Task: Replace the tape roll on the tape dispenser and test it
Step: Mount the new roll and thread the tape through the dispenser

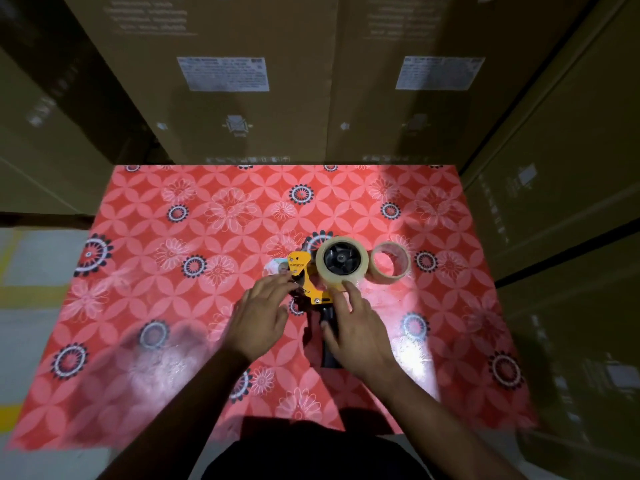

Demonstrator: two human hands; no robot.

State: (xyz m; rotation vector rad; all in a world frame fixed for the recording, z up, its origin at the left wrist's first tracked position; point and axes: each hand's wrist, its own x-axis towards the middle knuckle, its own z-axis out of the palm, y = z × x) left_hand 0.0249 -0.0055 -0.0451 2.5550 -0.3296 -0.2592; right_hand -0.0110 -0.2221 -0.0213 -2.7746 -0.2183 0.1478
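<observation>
A yellow and black tape dispenser (pixel 304 278) lies on its side on the red patterned table cover (pixel 207 237). A thick clear tape roll (pixel 342 260) sits on its black hub. A thinner, nearly used-up roll (pixel 389 263) lies flat on the cover just right of it. My left hand (pixel 265 315) hovers at the dispenser's yellow front end, fingers spread, fingertips close to it. My right hand (pixel 356 325) lies over the black handle (pixel 329 341), with the index finger touching the lower edge of the mounted roll. Neither hand visibly grips anything.
Tall stacked cardboard boxes (pixel 242 81) wall in the far side and the right side (pixel 571 202) of the table. A small round sticker or disc (pixel 276 267) lies just left of the dispenser. To the left is grey floor with yellow lines (pixel 34 271).
</observation>
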